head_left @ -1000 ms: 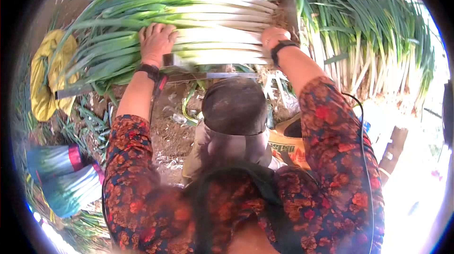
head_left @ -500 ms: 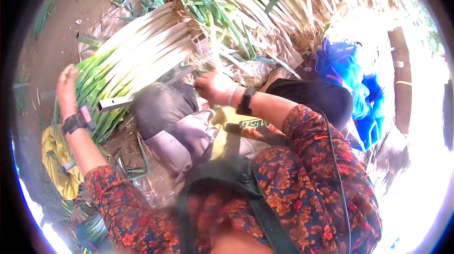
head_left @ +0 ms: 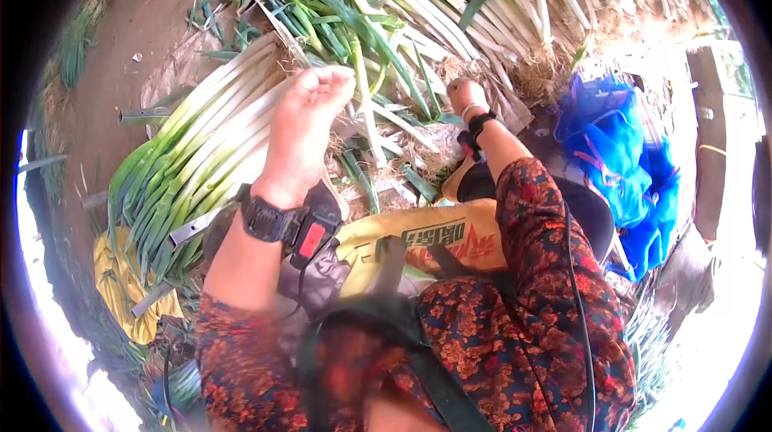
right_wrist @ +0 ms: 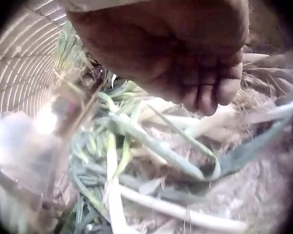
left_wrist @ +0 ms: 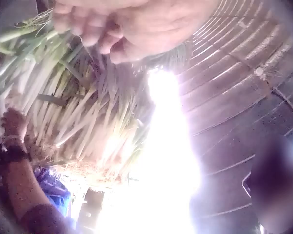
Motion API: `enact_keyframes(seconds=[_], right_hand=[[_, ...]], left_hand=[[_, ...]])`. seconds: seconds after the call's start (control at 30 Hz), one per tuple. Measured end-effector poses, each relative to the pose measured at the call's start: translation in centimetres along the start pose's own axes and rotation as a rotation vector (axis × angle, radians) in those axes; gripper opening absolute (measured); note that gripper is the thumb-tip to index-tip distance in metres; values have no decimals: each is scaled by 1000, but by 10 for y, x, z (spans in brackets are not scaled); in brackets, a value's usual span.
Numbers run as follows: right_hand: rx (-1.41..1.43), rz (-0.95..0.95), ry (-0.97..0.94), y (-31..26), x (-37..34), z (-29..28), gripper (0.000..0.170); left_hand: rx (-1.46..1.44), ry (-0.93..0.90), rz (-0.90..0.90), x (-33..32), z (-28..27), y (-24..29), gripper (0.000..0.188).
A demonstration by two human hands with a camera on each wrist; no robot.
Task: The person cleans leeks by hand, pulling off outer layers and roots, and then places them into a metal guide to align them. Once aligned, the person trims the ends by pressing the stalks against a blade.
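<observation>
A layer of leeks [head_left: 217, 114] lies in a metal frame [head_left: 197, 227] at the left of the head view, roots up and to the right, green leaves down and to the left. My left hand [head_left: 308, 122] hovers over the white ends of these leeks, its fingers loosely bent and holding nothing; the left wrist view shows the same bent fingers [left_wrist: 105, 36]. Farther right, my right hand [head_left: 466, 96] reaches to the roots of the big leek pile [head_left: 515, 10]. In the right wrist view its palm [right_wrist: 171, 53] is bare, fingers slightly bent above loose leek stalks [right_wrist: 156, 204].
A yellow printed sack [head_left: 434, 235] lies by my lap. Blue netting [head_left: 615, 158] is bunched at the right, near a wooden post [head_left: 708, 142]. Yellow cloth [head_left: 129, 287] lies at the lower left, below the leek leaves. Loose leeks [head_left: 366, 102] lie between the frame and the pile.
Both hands have left the framed leeks. My body has turned right, toward the pile. My left hand has swung right from the leaf end, and my right hand has reached forward to the pile.
</observation>
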State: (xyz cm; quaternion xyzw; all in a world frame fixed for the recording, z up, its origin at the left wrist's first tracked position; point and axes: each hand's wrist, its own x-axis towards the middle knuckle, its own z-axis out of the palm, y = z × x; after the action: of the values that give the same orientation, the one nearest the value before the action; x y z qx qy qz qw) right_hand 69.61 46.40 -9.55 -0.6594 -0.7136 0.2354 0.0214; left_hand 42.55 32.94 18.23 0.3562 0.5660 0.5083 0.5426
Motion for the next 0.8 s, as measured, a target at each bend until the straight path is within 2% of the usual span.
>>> enact_keyframes(seconds=[0.1, 0.13, 0.17, 0.23, 0.33, 0.37, 0.43, 0.47, 0.57, 0.6, 0.63, 0.7, 0.73, 0.8], right_hand=[[96, -58, 73, -5, 48, -14, 28], [57, -127, 38, -6, 63, -14, 29], [33, -12, 12, -7, 83, -4, 28], [-45, -135, -68, 2, 120, 22, 34], [-197, 141, -146, -31, 129, 35, 53], [-237, 204, -168, -55, 118, 15, 69], [-300, 212, -250, -66, 124, 18, 69], [-233, 204, -195, -68, 119, 17, 68], [-245, 36, -404, -53, 137, 45, 63], [-253, -93, -316, -51, 131, 46, 55], [-243, -111, -408, -61, 125, 29, 50], [-221, -186, -350, -76, 114, -3, 43], [-166, -148, -244, -95, 97, -44, 35], [-295, -185, -60, -84, 93, -75, 27]], left_hand=[[11, 106, -5, 12, -4, 15, 16], [-10, 142, -44, 14, -8, 18, 15], [0, 147, -54, 15, -10, 19, 15], [-20, 127, -85, 16, -10, 20, 15], [29, 75, -140, 20, -7, 20, 13], [25, 80, -163, 21, -7, 21, 13], [9, 90, -205, 25, -5, 23, 12], [11, 90, -197, 28, -5, 23, 11], [38, 70, -217, 31, -3, 27, 11], [36, 66, -217, 31, -2, 28, 11], [33, 60, -212, 31, -1, 31, 11], [33, 65, -182, 27, -2, 32, 12], [35, 77, -152, 25, -2, 30, 12], [40, 90, -126, 21, -5, 32, 13]])
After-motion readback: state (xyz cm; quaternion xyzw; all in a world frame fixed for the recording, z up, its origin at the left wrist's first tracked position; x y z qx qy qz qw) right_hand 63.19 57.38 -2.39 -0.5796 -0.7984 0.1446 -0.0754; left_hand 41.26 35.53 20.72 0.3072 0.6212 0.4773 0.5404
